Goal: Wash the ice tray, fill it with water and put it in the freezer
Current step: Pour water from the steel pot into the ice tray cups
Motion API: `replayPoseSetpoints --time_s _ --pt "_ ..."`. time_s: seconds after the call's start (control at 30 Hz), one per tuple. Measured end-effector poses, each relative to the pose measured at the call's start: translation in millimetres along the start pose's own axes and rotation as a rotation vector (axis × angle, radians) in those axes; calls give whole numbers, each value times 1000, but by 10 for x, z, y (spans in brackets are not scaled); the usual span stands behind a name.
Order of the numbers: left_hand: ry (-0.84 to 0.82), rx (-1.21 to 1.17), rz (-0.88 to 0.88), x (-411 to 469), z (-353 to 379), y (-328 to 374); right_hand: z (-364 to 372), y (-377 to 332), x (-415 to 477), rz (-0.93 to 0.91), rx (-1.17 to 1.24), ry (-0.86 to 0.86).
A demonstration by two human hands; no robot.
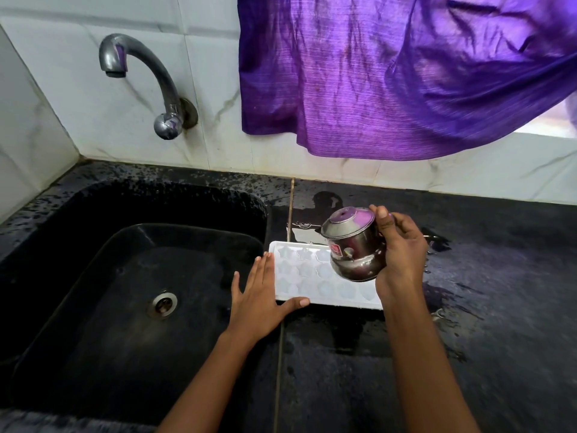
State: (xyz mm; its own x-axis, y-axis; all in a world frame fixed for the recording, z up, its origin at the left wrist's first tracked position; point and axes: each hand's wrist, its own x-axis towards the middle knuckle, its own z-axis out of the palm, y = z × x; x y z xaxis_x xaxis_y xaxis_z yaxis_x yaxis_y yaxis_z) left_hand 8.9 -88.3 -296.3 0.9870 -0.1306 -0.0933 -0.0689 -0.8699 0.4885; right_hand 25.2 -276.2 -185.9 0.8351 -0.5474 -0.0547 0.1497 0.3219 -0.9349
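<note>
Two hands are seen at the sink's right rim. The white tray (307, 273) lies flat on the black counter (499, 307), its left end just beside the sink (156, 190) edge. The left hand (259, 296) is spread wide, its straight fingers laid against the tray's 9 o'clock end and the thumb set along its 6 o'clock edge. A steel pot (356, 250) is gripped by the right hand (401, 254) and held tilted above the tray's 3 o'clock end, which is hidden beneath it; whether water is running out cannot be told. Open counter is left at 3 and 6 o'clock of the tray, wet in patches, and a shiny puddle (307, 231) lies at its 12 o'clock, before the tiled wall (125, 142). At 9 o'clock the deep basin drops away, with a drain (162, 304) in its floor. A tap (146, 73) is mounted on the wall at 11 o'clock, well apart from the tray. A purple cloth (390, 73) hangs above the counter at 12 to 1 o'clock, clear of the pot.
</note>
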Motion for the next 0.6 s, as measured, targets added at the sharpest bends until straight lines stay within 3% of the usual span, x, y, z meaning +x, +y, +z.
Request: replayPoseSetpoints --time_s 0.6 --pt "15 4 -1 -7 13 -3 248 71 -42 -50 -172 -118"
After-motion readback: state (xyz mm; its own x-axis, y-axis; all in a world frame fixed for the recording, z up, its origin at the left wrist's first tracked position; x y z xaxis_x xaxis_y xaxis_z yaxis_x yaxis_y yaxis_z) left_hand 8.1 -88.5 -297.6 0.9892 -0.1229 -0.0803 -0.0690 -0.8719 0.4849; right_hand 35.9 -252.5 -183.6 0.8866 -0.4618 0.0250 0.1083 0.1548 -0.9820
